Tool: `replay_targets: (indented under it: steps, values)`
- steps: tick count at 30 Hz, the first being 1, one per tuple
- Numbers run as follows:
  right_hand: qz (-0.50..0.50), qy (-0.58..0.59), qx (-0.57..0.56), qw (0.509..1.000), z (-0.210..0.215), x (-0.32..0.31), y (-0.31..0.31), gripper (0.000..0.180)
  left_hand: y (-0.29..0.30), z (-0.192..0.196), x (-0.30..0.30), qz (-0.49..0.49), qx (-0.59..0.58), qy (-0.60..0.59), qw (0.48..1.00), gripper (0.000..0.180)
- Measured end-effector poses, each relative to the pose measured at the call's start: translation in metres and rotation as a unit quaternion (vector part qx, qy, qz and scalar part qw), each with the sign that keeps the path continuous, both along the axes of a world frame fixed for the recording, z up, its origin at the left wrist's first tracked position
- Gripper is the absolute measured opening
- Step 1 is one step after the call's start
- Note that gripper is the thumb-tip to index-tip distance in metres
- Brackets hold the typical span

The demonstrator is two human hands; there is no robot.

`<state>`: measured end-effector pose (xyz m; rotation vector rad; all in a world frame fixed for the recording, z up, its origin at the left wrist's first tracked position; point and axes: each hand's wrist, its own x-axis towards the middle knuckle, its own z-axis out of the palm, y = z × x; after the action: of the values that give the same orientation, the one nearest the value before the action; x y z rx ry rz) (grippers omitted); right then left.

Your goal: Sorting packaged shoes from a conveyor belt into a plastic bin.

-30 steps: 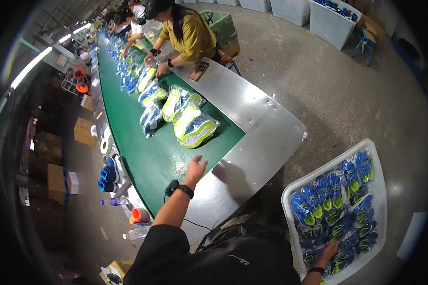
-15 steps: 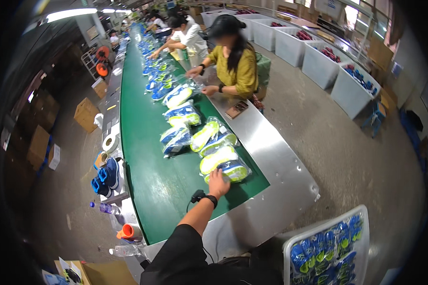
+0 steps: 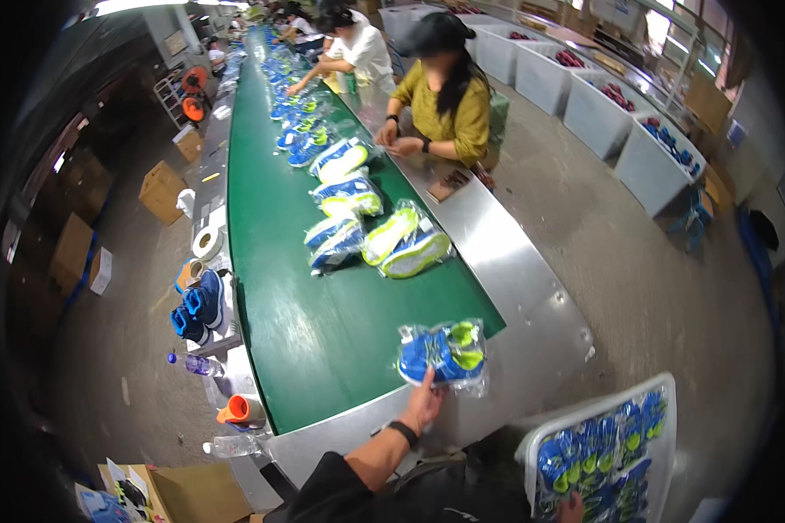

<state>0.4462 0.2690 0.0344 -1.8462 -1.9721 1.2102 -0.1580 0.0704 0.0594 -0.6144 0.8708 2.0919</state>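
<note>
My left hand, with a dark band at the wrist, grips a bagged pair of shoes over the near end of the green conveyor belt. The pair is blue with lime-green linings, in clear plastic, and my thumb presses on its near side. Only a small part of my right hand shows at the lower edge, by the white bin of bagged blue shoes; its fingers are mostly hidden. Further up the belt lie several bagged shoes, some with lime soles up.
Across the belt, a person in a mustard top works with hands together near a phone on the metal edge. Unbagged dark-blue shoes, a tape roll and bottles line the left side. Large white bins stand at right.
My left hand has lifted the nearest bagged pair off the belt and drawn it toward me, turned to show its uppers. My right hand has appeared by the bin. The person opposite has brought both hands together.
</note>
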Motion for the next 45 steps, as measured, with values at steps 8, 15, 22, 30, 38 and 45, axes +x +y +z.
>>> replay_targets:
  steps: [8, 15, 22, 30, 38, 45]
  values:
    - [0.019, 0.163, -0.027, 0.986, 0.146, -0.160, 0.014, 0.042, -0.006, 0.041, -0.050, 0.023, -0.004, -0.019, 1.000, 0.028]
    - [0.012, 0.255, 0.004, 0.967, 0.217, -0.203, 0.006, 0.039, 0.003, 0.120, 0.013, -0.140, 0.038, -0.010, 0.989, 0.047]
    - [0.122, 0.290, 0.146, 0.938, 0.274, -0.210, 0.010, 0.038, 0.070, 0.166, 0.110, -0.301, 0.010, 0.001, 0.953, 0.051]
    - [0.251, 0.085, 0.290, 0.920, 0.262, -0.170, -0.009, 0.079, 0.142, 0.165, 0.248, -0.562, -0.020, -0.058, 0.825, 0.040]
    - [0.193, -0.092, 0.168, 0.962, 0.228, -0.061, 0.006, 0.092, 0.170, 0.155, 0.361, -0.682, -0.059, -0.035, 0.728, 0.035]
    - [0.149, -0.015, 0.202, 0.968, 0.214, 0.007, 0.030, 0.079, 0.186, 0.179, 0.388, -0.705, -0.049, -0.036, 0.707, 0.038]
